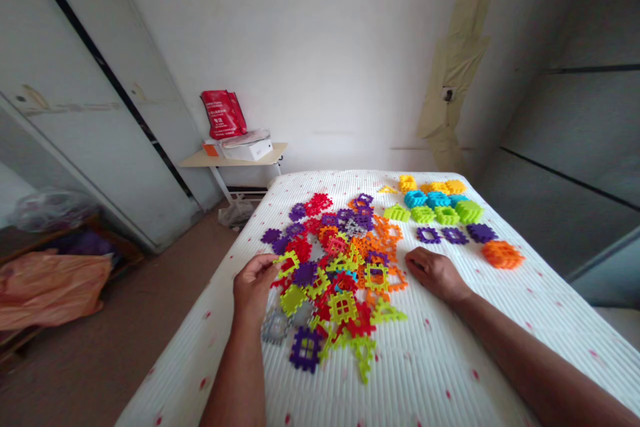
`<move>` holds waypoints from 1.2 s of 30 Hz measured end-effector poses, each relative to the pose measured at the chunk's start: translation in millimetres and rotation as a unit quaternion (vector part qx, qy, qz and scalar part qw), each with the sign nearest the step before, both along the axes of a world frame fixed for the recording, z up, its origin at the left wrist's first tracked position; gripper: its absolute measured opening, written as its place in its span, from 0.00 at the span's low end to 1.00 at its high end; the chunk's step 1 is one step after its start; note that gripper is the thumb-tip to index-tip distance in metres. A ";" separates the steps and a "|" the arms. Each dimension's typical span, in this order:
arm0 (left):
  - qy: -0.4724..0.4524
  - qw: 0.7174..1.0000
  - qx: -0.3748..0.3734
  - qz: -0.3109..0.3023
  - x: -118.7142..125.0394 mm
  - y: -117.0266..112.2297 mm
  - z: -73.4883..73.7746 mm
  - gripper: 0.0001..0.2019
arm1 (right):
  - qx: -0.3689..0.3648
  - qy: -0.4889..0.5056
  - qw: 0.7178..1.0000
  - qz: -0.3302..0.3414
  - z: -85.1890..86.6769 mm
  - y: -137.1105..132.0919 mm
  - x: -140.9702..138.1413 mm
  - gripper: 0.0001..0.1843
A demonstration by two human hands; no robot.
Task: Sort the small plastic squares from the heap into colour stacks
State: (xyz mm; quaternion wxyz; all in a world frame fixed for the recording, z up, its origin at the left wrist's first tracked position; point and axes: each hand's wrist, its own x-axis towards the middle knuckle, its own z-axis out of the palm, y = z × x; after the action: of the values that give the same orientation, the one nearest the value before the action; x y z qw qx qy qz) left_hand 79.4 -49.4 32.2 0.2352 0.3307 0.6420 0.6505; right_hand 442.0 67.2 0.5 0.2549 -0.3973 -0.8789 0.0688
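Note:
My left hand (pixel 254 285) pinches a lime-green square interlocking tile (pixel 291 260) by its left edge, at the left side of a mixed heap. Red tiles (pixel 299 248), purple tiles (pixel 305 273), orange tiles (pixel 390 233) and clear tiles (pixel 276 325) lie jumbled there with more lime-green ones. A purple window tile (pixel 307 349) sits at the heap's near end. Across the heap, my right hand (pixel 436 272) rests on the bed beside the orange tiles, its fingers curled closed. Whatever those fingers may hold is hidden.
Sorted by colour at the right are yellow stacks (pixel 407 183), blue stacks (pixel 415 199), lime-green stacks (pixel 447 215), purple stacks (pixel 481 233) and an orange stack (pixel 503 255). They stand on a white quilted bed (pixel 400 380). Behind, a small table (pixel 200 159) bears a red bag (pixel 223 115).

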 end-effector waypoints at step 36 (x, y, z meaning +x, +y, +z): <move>0.528 0.768 0.305 -0.196 138.1 12.9 0.2 0.12 | -0.211 0.255 0.929 0.163 53.3 -39.1 -27.6 0.26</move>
State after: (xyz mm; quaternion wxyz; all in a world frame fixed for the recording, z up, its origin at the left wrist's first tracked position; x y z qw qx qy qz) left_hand 217.4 -36.5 32.4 -0.1315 0.7949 0.3542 0.4746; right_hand 414.5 28.1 53.8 0.3659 -0.2622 -0.8020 0.3928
